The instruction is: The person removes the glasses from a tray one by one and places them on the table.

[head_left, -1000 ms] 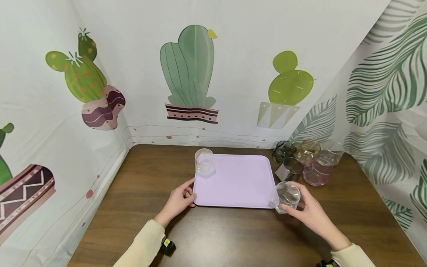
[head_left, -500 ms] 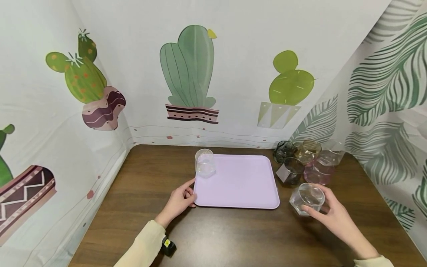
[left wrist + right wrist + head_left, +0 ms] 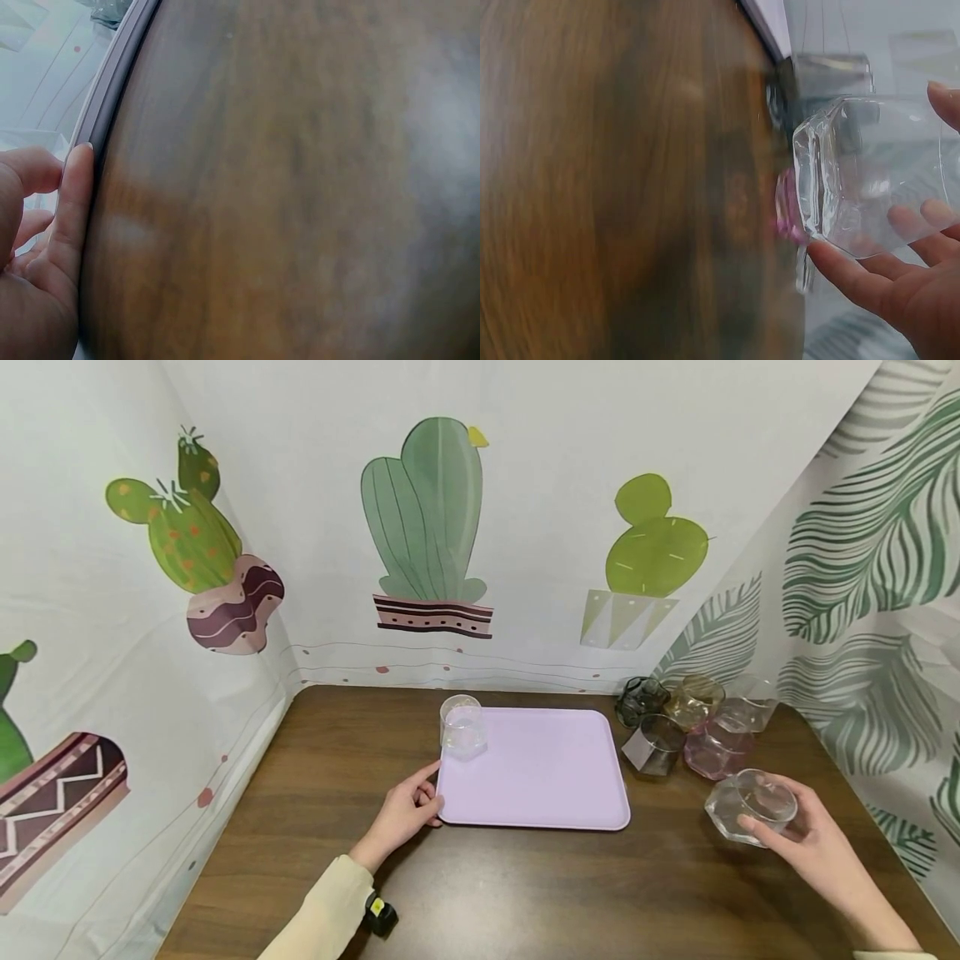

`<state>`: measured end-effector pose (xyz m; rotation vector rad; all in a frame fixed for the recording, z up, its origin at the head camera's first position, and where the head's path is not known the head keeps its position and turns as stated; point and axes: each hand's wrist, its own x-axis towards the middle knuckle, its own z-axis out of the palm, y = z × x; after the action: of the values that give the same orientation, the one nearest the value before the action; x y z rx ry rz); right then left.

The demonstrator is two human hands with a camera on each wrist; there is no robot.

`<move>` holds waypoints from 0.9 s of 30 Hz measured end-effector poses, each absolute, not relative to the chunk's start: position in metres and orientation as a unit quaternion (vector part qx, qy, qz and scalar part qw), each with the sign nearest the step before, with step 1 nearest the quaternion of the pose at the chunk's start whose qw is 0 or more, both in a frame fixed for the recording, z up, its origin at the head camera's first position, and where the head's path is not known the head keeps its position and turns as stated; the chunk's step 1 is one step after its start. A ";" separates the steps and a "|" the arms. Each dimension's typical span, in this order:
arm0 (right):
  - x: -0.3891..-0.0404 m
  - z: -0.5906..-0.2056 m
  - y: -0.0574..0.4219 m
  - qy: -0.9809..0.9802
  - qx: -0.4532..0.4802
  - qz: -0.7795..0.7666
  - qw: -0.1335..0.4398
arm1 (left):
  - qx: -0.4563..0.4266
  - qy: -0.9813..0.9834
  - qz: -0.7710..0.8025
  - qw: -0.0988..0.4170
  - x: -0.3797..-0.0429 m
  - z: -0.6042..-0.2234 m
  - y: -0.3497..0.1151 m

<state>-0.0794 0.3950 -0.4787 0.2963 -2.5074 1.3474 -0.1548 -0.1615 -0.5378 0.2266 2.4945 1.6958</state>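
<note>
A lavender tray (image 3: 536, 768) lies flat on the table. My left hand (image 3: 405, 814) grips its near left corner, thumb at the front edge and fingers along the left side; the left wrist view shows the hand (image 3: 45, 240) against the tray's rim (image 3: 112, 82). On the tray's far left corner stands a clear glass (image 3: 463, 728). Right of the tray, my right hand (image 3: 810, 835) holds a second clear glass (image 3: 750, 810), tilted. In the right wrist view the fingers curl round this glass (image 3: 877, 180), its thick faceted base turned away from the palm.
At the back right stand a dark grey glass (image 3: 641, 702), a smoky glass (image 3: 660, 752), an amber glass (image 3: 693, 702), a pink glass (image 3: 716, 756) and a clear glass (image 3: 750, 710), close together. Printed cloth walls (image 3: 525, 527) border the brown table (image 3: 480, 893).
My right hand has carried the clear glass rightward, from the tray's near right corner to in front of the pink glass. The left hand and the tray have stayed in place.
</note>
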 end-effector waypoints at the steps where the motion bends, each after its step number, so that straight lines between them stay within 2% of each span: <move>1: -0.080 -0.480 0.399 -0.865 0.103 0.469 0.144 | 0.075 0.823 0.560 0.059 -0.155 -0.538 -0.161; 7: -0.084 -0.483 0.418 -0.868 0.076 0.466 0.155 | 0.075 0.822 0.561 0.059 -0.154 -0.537 -0.162; 13: -0.093 -0.481 0.434 -0.876 0.052 0.460 0.138 | 0.076 0.822 0.561 0.058 -0.154 -0.537 -0.161; 19: -0.100 -0.481 0.451 -0.909 0.010 0.400 0.115 | 0.077 0.823 0.560 0.060 -0.154 -0.536 -0.161; 27: -0.115 -0.476 0.460 -0.936 -0.047 0.329 0.119 | 0.077 0.822 0.561 0.060 -0.155 -0.537 -0.161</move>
<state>-0.1147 0.4595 -0.4759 -0.1371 -2.7359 0.9630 -0.1550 -0.1613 -0.5374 0.2331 2.4886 1.6964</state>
